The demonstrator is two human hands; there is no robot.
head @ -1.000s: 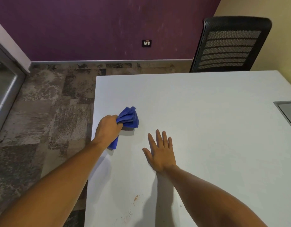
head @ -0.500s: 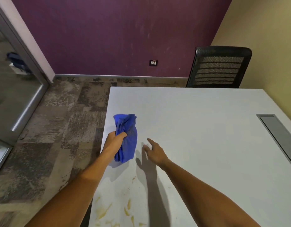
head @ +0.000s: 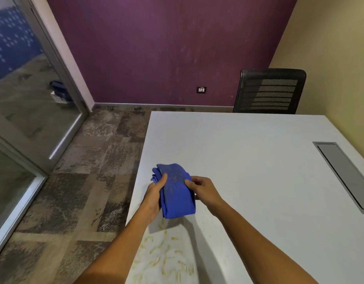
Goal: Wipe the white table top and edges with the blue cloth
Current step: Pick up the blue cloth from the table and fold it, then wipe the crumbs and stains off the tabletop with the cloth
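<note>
The folded blue cloth (head: 176, 192) is held above the white table (head: 248, 160), near its left edge. My left hand (head: 154, 196) grips the cloth's left side with the thumb on top. My right hand (head: 204, 190) pinches its right side. Brownish specks show on the cloth's upper face. Yellowish smears (head: 164, 257) mark the table top just in front of the cloth, between my forearms.
A grey cable hatch (head: 345, 173) is set into the table at the right. A black mesh chair (head: 271, 92) stands behind the far edge. Patterned carpet (head: 91, 181) lies left of the table, with a glass partition (head: 23, 119) further left.
My right hand left the table top and took hold of the cloth's right side. The cloth was lifted off the surface and now hangs between both hands. The view tilted up.
</note>
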